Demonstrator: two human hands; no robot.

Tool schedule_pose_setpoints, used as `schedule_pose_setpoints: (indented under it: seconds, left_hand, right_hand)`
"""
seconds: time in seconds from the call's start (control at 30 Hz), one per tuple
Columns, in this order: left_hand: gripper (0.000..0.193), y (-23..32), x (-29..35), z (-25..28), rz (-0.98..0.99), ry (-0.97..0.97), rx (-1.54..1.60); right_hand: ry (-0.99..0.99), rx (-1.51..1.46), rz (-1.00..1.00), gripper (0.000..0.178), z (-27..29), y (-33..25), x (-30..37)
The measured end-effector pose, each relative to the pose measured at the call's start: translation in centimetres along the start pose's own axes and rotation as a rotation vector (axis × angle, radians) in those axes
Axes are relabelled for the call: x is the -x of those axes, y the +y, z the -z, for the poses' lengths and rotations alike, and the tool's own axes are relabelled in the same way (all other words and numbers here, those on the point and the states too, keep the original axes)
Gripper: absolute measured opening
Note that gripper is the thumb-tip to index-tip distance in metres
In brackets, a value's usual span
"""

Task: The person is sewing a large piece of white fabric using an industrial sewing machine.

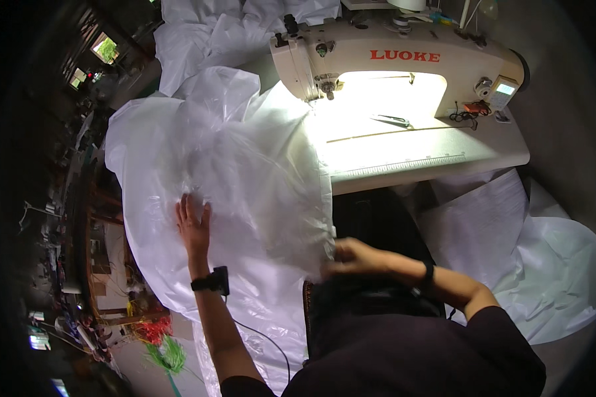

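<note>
Head view: white sheet [265, 178] covers left end of tabletop [496, 142], overhanging front edge. Left hand [193, 231] spread flat on it; right hand [353, 257] curled at its hem [326, 198], grip too blurred to tell. Uneven pull could skew hem.

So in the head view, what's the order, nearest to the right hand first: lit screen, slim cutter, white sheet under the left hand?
1. White sheet: its edge is at the right hand.
2. Slim cutter: ahead, on the sewing machine bed.
3. Lit screen: farther ahead, to the right.
</note>
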State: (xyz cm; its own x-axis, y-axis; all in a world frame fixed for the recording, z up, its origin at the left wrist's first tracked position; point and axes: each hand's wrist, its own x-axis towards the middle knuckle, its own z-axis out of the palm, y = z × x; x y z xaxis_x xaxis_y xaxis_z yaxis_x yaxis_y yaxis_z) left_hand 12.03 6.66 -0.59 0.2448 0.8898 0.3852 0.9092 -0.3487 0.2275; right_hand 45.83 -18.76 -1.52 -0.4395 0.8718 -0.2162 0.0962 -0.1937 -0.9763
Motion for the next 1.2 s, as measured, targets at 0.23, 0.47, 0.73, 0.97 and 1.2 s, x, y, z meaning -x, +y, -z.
schedule_pose_setpoints:
  seconds: [0.23, 0.47, 0.73, 0.97, 1.2]
  left_hand:
    - [0.06, -8.8, -2.8, -2.7, -0.066, -0.07, -0.08]
    - [0.054, -8.6, -2.5, -1.2, -0.116, -0.123, -0.003]
    - [0.06, -2.7, 2.6, 3.6, -0.122, -0.057, 0.099]
    - [0.061, 1.2, 3.7, 4.9, -0.075, 0.017, 0.162]
    - [0.066, 6.4, -0.7, 3.8, -0.18, -0.002, 0.273]
  right_hand:
    - [0.098, -0.641, -0.179, 0.032, -4.5, 1.7, 10.6]
    - [0.033, -0.597, -0.169, 0.029, -5.8, -0.8, 13.5]
    - [0.224, -0.001, 0.003, 0.019, -2.3, 0.5, 13.9]
    - [0.739, 1.556, 0.655, 0.031, 2.2, 0.6, 9.0]
    - [0.36, 1.167, 0.698, 0.03, -2.0, 0.9, 7.5]
